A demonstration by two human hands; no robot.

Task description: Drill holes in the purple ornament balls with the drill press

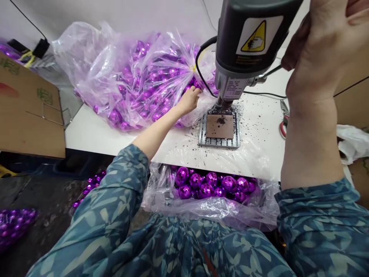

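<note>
Purple balls (206, 190) are filling a plastic liner (213, 209) just below the front edge of the desk (89, 134), and more are lying inside a clear bag (86, 50) on top. We are holding our left hand (190, 100) at that bag, near its yellow tie (193, 68), with the fingers curling together; we cannot tell whether they are clamping on a ball. The bag is probably sitting there to put its contents within that hand's reach. Our right hand (325, 50) is hanging high beside the drill press (250, 46), by its side lever (272, 71); the picture's edge is cutting it off, so we cannot tell whether it is gripping. A brown board (216, 132) is lying directly beneath, presumably shielding the metal base (203, 139).

Dark shavings (221, 120) are heaping on the board and scattering over the white desk. Scissors (283, 129) are lying at the right. Beyond, a pale wall (161, 15) is closing off the room; at the left a cardboard box (29, 127) is standing, and another purple bundle (15, 227) is resting lower, over the dark floor (17, 188).
</note>
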